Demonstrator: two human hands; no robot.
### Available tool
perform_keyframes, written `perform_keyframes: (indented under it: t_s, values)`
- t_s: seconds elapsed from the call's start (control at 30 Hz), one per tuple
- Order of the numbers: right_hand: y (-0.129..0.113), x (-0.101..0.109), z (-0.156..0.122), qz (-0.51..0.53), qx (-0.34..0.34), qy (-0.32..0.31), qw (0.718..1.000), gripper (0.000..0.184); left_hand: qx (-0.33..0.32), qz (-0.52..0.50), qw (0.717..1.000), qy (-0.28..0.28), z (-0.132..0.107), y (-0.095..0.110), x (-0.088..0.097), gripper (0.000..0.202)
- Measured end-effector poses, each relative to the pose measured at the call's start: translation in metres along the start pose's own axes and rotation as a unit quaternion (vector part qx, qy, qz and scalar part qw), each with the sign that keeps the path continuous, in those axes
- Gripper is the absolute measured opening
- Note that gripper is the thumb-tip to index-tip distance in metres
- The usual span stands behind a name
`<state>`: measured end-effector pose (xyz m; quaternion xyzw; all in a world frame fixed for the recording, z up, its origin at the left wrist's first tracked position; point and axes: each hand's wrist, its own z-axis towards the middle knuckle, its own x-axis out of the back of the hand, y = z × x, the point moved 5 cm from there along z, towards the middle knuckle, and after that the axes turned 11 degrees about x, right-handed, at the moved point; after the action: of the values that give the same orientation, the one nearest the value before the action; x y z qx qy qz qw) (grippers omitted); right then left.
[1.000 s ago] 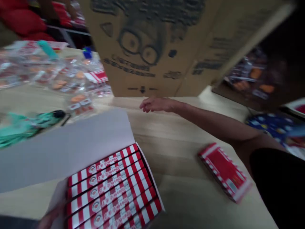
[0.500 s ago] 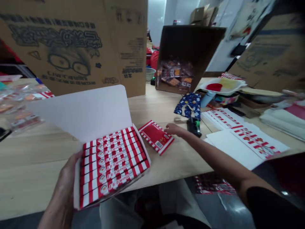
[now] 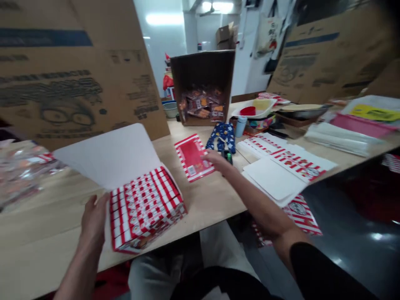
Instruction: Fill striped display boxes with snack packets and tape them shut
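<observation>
The left hand was spread open just beside the open white carton of red-and-white striped boxes on the pale wooden desk; the right hand touched a flat red striped packet, any pinch unclear, its print unreadable.

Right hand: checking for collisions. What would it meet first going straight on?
The right hand would first meet the flat red-and-white striped box on the table; its fingertips sit at that box's edge, though depth hides whether they touch.
</observation>
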<state>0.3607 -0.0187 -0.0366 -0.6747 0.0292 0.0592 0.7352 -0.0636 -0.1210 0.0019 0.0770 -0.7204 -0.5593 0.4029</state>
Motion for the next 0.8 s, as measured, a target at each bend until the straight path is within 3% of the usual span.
perform_keyframes:
  t_s: [0.07,0.13,0.17,0.2,0.23,0.27,0.3,0.33,0.37,0.4,0.43,0.47,0.5,0.57,0.67,0.8]
  values:
    - [-0.022,0.008,0.006,0.025,0.037,0.005,0.999,0.043,-0.040,-0.002,0.996,0.078,-0.009,0.012,0.016,0.073]
    - [-0.051,0.001,0.005,0.034,0.089,-0.016,0.995,0.054,-0.122,-0.010,0.985,0.121,-0.025,0.032,0.029,0.060]
    - [-0.068,-0.008,0.000,0.015,0.135,-0.032,0.990,0.055,-0.134,-0.035,0.984,0.108,-0.032,0.041,0.033,0.051]
    - [-0.085,-0.020,-0.007,-0.031,0.199,-0.043,0.979,0.051,-0.116,-0.078,0.989,0.057,-0.038,0.048,0.034,0.045]
    - [-0.102,-0.034,-0.018,-0.102,0.281,-0.049,0.953,0.044,-0.070,-0.131,0.988,-0.036,-0.045,0.053,0.030,0.044]
    - [-0.117,-0.051,-0.031,-0.190,0.373,-0.050,0.907,0.035,-0.007,-0.190,0.969,-0.156,-0.053,0.058,0.021,0.048]
    - [-0.127,-0.069,-0.046,-0.280,0.464,-0.051,0.839,0.028,0.057,-0.246,0.928,-0.275,-0.064,0.063,0.012,0.054]
    - [-0.132,-0.089,-0.061,-0.358,0.543,-0.056,0.757,0.025,0.111,-0.291,0.876,-0.368,-0.076,0.069,0.005,0.060]
    - [-0.132,-0.107,-0.075,-0.416,0.606,-0.066,0.675,0.026,0.145,-0.326,0.833,-0.423,-0.087,0.074,0.000,0.063]
    - [-0.128,-0.123,-0.087,-0.450,0.651,-0.080,0.606,0.028,0.158,-0.357,0.809,-0.439,-0.093,0.078,-0.002,0.062]
    - [-0.122,-0.135,-0.095,-0.470,0.679,-0.098,0.556,0.030,0.157,-0.386,0.805,-0.422,-0.095,0.079,-0.002,0.058]
    - [-0.116,-0.145,-0.101,-0.481,0.691,-0.115,0.527,0.031,0.151,-0.405,0.812,-0.392,-0.094,0.078,-0.001,0.052]
    - [-0.112,-0.151,-0.104,-0.487,0.690,-0.135,0.519,0.032,0.145,-0.413,0.823,-0.362,-0.092,0.075,0.000,0.049]
    - [-0.108,-0.157,-0.104,-0.489,0.653,-0.181,0.549,0.038,0.139,-0.409,0.846,-0.313,-0.085,0.066,0.002,0.047]
    - [-0.115,-0.148,-0.098,-0.462,0.573,-0.210,0.643,0.051,0.123,-0.397,0.865,-0.282,-0.070,0.052,0.012,0.050]
    - [-0.130,-0.119,-0.076,-0.380,0.499,-0.155,0.763,0.052,0.099,-0.384,0.875,-0.277,-0.056,0.043,0.023,0.056]
